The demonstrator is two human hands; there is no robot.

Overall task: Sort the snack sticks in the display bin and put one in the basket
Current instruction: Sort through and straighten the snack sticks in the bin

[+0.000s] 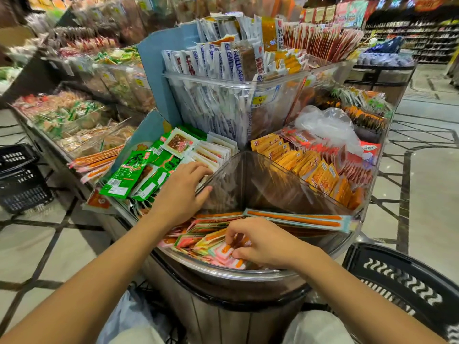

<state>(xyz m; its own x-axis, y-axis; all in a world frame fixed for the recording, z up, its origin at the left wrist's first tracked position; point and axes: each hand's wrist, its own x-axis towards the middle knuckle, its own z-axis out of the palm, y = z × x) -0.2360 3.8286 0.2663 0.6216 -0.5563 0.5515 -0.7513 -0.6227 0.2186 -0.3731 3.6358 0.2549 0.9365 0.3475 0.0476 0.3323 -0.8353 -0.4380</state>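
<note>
Sorting step in hand. Snack sticks (198,235) jumbled in display bin (223,274), nearest compartment. Right hand (263,242) fingers curled, pinching one pack there. Left hand (183,192) fingers relaxed, resting at bin's clear divider (248,180). Next, likely: lift pack free, carry to black basket (397,281) right of bin.

Lighting: we record bright, even overhead shop light with only soft shadows.
Glare: white streaks on the walls of the clear plastic display bin (260,184); sheen on the pale glossy tiled floor (434,182).
Focus: we find the pink-and-orange wrapped snack sticks (218,252) sharp; the dark far store shelves (409,38) and the bagged snacks (82,40) at upper left are smeared.
Distortion: wide-angle bowing of straight lines toward the edges.
</note>
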